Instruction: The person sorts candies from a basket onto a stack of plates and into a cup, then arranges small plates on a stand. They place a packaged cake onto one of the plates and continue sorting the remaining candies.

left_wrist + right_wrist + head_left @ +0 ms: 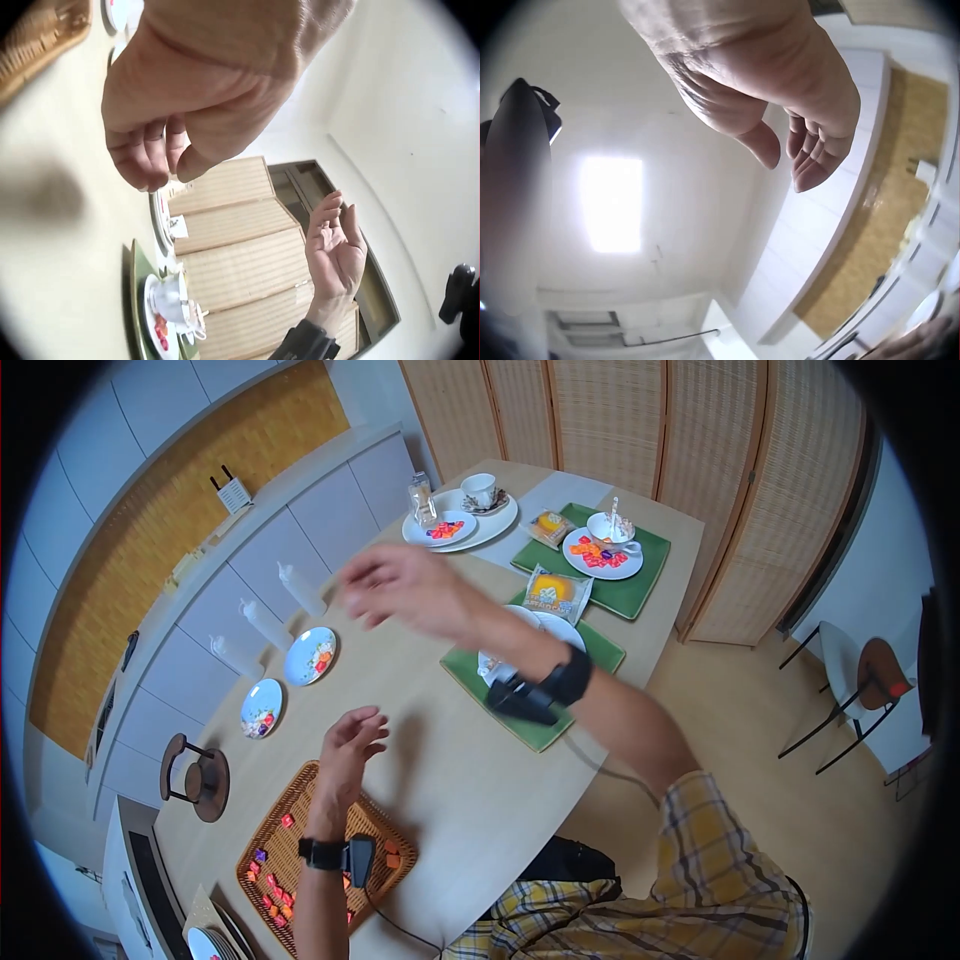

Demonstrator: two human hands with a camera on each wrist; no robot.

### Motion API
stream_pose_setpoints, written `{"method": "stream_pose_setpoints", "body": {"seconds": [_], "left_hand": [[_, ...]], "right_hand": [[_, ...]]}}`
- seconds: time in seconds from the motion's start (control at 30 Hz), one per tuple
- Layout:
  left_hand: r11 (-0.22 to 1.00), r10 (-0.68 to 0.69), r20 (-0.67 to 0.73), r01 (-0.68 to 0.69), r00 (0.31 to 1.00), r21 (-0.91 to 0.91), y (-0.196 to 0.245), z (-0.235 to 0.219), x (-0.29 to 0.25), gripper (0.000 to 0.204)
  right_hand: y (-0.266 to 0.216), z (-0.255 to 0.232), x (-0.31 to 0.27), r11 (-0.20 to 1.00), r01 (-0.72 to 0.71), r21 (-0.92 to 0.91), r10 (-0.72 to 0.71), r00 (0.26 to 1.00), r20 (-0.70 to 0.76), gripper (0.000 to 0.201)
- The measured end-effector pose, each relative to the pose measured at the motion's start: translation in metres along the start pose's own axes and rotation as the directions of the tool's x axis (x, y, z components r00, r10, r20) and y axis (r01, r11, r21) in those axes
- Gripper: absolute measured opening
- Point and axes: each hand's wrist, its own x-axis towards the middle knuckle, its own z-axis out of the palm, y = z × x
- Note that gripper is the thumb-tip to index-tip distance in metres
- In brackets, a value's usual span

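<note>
My left hand (350, 755) hovers over the table beside the far rim of a wicker basket (395, 812) of wrapped candies. Its fingers are loosely bent with nothing between them, as the left wrist view also shows. My right hand (415, 592), slightly blurred, is raised over the middle of the table, its arm crossing the nearer green tray (540, 735). In the right wrist view its relaxed fingers (814, 176) and thumb hold nothing. A packaged cake (558, 594) lies at that tray's far edge; the dishes on the tray are partly covered by my wrist.
Two floral plates (311, 656) with candies stand at the left, near several white squeeze bottles (302, 590). Farther back are a white oval platter (505, 520) and another green tray (640, 575) with a cup. A dark wooden stand (208, 785) is beside the basket.
</note>
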Motion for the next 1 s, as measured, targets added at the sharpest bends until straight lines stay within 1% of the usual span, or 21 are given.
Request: {"method": "stream_pose_setpoints", "body": {"seconds": [0.03, 0.1, 0.23, 0.3, 0.33, 0.37, 0.4, 0.43, 0.47, 0.5, 0.57, 0.6, 0.63, 0.67, 0.7, 0.73, 0.8, 0.83, 0.87, 0.93, 1.0], "left_hand": [[1.000, -0.003, 0.000, 0.003, 1.000, -0.004, 0.000, 0.011, 0.007, 0.028], [0.998, 0.007, 0.117, -0.015, 0.993, 0.063, -0.002, 0.032, 0.023, 0.031], [0.994, -0.003, 0.149, -0.013, 0.989, 0.106, -0.003, 0.074, 0.049, 0.034], [0.967, 0.114, 0.224, -0.160, 0.968, 0.200, -0.019, 0.083, 0.067, 0.037], [0.952, 0.092, 0.226, -0.153, 0.970, 0.267, -0.018, 0.091, 0.069, 0.038], [0.925, 0.094, 0.262, -0.181, 0.961, 0.333, -0.026, 0.095, 0.078, 0.040], [0.892, 0.163, 0.305, -0.272, 0.938, 0.362, -0.037, 0.099, 0.090, 0.041], [0.809, 0.260, 0.344, -0.398, 0.902, 0.433, -0.037, 0.104, 0.090, 0.037], [0.751, 0.328, 0.340, -0.462, 0.881, 0.472, -0.038, 0.108, 0.088, 0.035], [0.783, 0.252, 0.289, -0.370, 0.923, 0.500, -0.028, 0.113, 0.082, 0.033], [0.736, 0.355, 0.272, -0.447, 0.894, 0.509, -0.049, 0.118, 0.097, 0.027], [0.745, 0.379, 0.231, -0.443, 0.896, 0.499, -0.052, 0.121, 0.098, 0.024], [0.762, 0.395, 0.188, -0.435, 0.899, 0.480, -0.051, 0.123, 0.097, 0.022], [0.769, 0.410, 0.167, -0.439, 0.896, 0.465, -0.050, 0.124, 0.096, 0.022], [0.794, 0.403, 0.133, -0.418, 0.905, 0.441, -0.048, 0.126, 0.093, 0.020], [0.795, 0.400, 0.109, -0.404, 0.910, 0.452, -0.047, 0.129, 0.091, 0.020], [0.742, 0.490, 0.151, -0.502, 0.858, 0.444, -0.046, 0.132, 0.091, 0.018], [0.755, 0.507, 0.119, -0.507, 0.854, 0.415, -0.047, 0.135, 0.090, 0.017], [0.756, 0.507, 0.111, -0.504, 0.854, 0.417, -0.050, 0.138, 0.092, 0.017], [0.763, 0.514, 0.084, -0.499, 0.854, 0.410, -0.055, 0.142, 0.097, 0.016], [0.758, 0.516, 0.080, -0.498, 0.853, 0.422, -0.061, 0.146, 0.102, 0.017]], "right_hand": [[-0.003, -0.024, -0.003, 0.995, -0.026, -0.094, 0.021, 0.999, -0.050, 0.031], [-0.004, -0.072, -0.010, 0.963, -0.117, -0.245, 0.078, 0.984, -0.162, 0.030], [0.007, -0.151, -0.032, 0.854, -0.351, -0.385, 0.200, 0.903, -0.380, 0.028], [0.024, -0.182, -0.044, 0.798, -0.425, -0.427, 0.232, 0.871, -0.433, 0.028], [0.032, -0.194, -0.048, 0.756, -0.451, -0.474, 0.244, 0.867, -0.435, 0.028], [0.048, -0.205, -0.053, 0.822, -0.375, -0.428, 0.171, 0.880, -0.443, 0.024], [0.052, -0.215, -0.054, 0.779, -0.404, -0.480, 0.197, 0.884, -0.425, 0.022], [0.057, -0.207, -0.061, 0.767, -0.310, -0.562, 0.049, 0.901, -0.430, 0.022], [0.058, -0.214, -0.061, 0.683, -0.414, -0.602, 0.181, 0.894, -0.410, 0.021], [0.070, -0.230, -0.058, 0.588, -0.411, -0.697, 0.213, 0.910, -0.356, 0.021], [0.101, -0.250, -0.059, 0.652, -0.397, -0.646, 0.189, 0.910, -0.369, 0.019], [0.084, -0.236, -0.056, 0.641, -0.484, -0.597, 0.372, 0.875, -0.310, 0.017], [0.108, -0.264, -0.053, 0.692, -0.465, -0.553, 0.429, 0.880, -0.204, 0.017], [0.116, -0.264, -0.052, 0.666, -0.388, -0.637, 0.388, 0.910, -0.148, 0.017], [0.104, -0.244, -0.051, 0.581, -0.454, -0.676, 0.456, 0.869, -0.192, 0.015], [0.109, -0.243, -0.054, 0.591, -0.442, -0.675, 0.462, 0.871, -0.166, 0.015], [0.110, -0.232, -0.056, 0.629, -0.366, -0.686, 0.308, 0.927, -0.212, 0.013], [0.107, -0.223, -0.059, 0.636, -0.382, -0.671, 0.269, 0.924, -0.270, 0.012], [0.104, -0.223, -0.058, 0.637, -0.378, -0.672, 0.272, 0.926, -0.263, 0.012], [0.099, -0.223, -0.054, 0.525, -0.464, -0.713, 0.419, 0.871, -0.257, 0.014], [0.105, -0.231, -0.057, 0.534, -0.437, -0.724, 0.401, 0.885, -0.238, 0.015]]}}
